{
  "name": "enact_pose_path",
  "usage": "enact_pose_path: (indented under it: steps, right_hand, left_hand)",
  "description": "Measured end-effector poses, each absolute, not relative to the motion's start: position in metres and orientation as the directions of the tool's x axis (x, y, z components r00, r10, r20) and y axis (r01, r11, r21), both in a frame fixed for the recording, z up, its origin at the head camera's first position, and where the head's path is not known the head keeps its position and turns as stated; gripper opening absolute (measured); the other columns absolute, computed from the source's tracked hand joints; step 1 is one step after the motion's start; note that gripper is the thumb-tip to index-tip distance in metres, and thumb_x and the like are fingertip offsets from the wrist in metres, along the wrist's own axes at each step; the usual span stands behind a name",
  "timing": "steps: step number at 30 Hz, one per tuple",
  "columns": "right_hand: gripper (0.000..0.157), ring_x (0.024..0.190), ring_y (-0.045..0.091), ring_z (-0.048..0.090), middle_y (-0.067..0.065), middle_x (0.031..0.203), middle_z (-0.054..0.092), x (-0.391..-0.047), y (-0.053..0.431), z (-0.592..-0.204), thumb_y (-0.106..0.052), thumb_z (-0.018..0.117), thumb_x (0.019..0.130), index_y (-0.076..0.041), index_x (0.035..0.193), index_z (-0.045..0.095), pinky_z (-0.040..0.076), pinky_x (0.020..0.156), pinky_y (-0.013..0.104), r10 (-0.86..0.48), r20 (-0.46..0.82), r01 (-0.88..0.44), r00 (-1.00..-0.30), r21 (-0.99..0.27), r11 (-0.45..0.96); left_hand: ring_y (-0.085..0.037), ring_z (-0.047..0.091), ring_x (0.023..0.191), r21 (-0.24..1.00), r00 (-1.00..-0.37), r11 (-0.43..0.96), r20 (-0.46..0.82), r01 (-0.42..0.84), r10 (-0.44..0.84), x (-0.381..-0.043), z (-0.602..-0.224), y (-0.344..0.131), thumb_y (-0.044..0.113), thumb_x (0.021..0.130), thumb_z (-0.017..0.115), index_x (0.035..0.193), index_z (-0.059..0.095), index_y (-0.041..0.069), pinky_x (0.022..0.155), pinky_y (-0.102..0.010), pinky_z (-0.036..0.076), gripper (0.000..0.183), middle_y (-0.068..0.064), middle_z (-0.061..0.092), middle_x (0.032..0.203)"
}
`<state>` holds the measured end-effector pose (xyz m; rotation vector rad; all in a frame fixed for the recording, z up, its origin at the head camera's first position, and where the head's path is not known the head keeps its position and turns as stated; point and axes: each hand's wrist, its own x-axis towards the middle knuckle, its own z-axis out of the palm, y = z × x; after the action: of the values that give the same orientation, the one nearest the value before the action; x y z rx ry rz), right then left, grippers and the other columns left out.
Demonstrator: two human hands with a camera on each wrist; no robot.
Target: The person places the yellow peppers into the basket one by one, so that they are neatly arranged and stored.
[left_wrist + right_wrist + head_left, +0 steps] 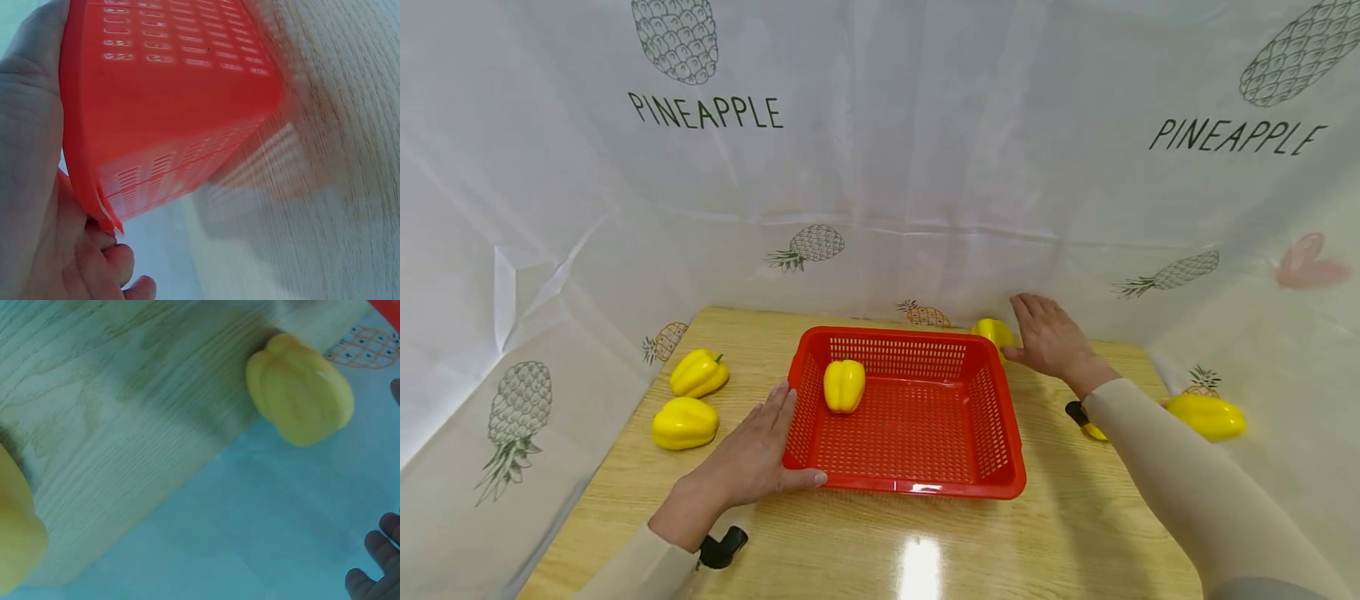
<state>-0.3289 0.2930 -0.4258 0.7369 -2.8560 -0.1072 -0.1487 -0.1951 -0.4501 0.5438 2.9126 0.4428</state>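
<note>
The yellow pepper lies just outside the far-right corner of the red basket. Right beside it, the right hand has extended fingers and holds nothing; curling them round its right side, clear of the rim, should work best. The left hand rests, fingers fairly straight, on the near-left corner, a useful brace.

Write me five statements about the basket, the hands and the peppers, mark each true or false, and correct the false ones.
1. The red basket holds two peppers. False: only one yellow pepper is in it.
2. The left hand touches the red basket. True.
3. The right hand grips a pepper. False: it holds nothing.
4. Two yellow peppers lie left of the basket. True.
5. The table is black. False: it is light wood.
</note>
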Motion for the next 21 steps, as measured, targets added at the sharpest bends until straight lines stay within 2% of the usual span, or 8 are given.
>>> enact_pose_path:
  steps: [8,14,21]
  right_hand:
    - [0.098,0.147,0.050,0.038,0.032,0.159,0.038,-0.338,0.293,-0.442,-0.044,0.078,0.094,0.011,0.158,0.029,0.031,0.124,0.063,-0.544,0.114,-0.524,-0.832,0.166,0.836]
    - [0.104,0.149,0.051,0.037,0.032,0.161,0.037,-0.344,0.288,-0.454,-0.044,0.084,0.090,0.011,0.158,0.028,0.031,0.125,0.063,-0.568,0.074,-0.553,-0.820,0.154,0.819]
    - [0.087,0.148,0.050,0.038,0.031,0.160,0.039,-0.354,0.276,-0.463,-0.034,0.076,0.098,0.010,0.158,0.031,0.035,0.123,0.062,-0.583,0.056,-0.567,-0.811,0.171,0.806]
  left_hand:
    - [-0.043,0.020,0.161,0.314,-0.924,0.891,-0.092,0.327,0.371,-0.149,-0.449,-0.195,0.095,0.079,0.054,0.166,0.014,-0.006,0.129,-0.059,0.023,0.139,-0.026,0.011,0.175]
    - [-0.043,0.021,0.161,0.317,-0.924,0.892,-0.100,0.322,0.369,-0.150,-0.448,-0.196,0.094,0.080,0.055,0.166,0.013,-0.006,0.129,-0.059,0.023,0.138,-0.026,0.010,0.175]
    - [-0.043,0.020,0.161,0.335,-0.925,0.891,-0.115,0.308,0.363,-0.150,-0.448,-0.196,0.091,0.081,0.059,0.167,0.011,-0.004,0.129,-0.059,0.024,0.137,-0.024,0.007,0.176]
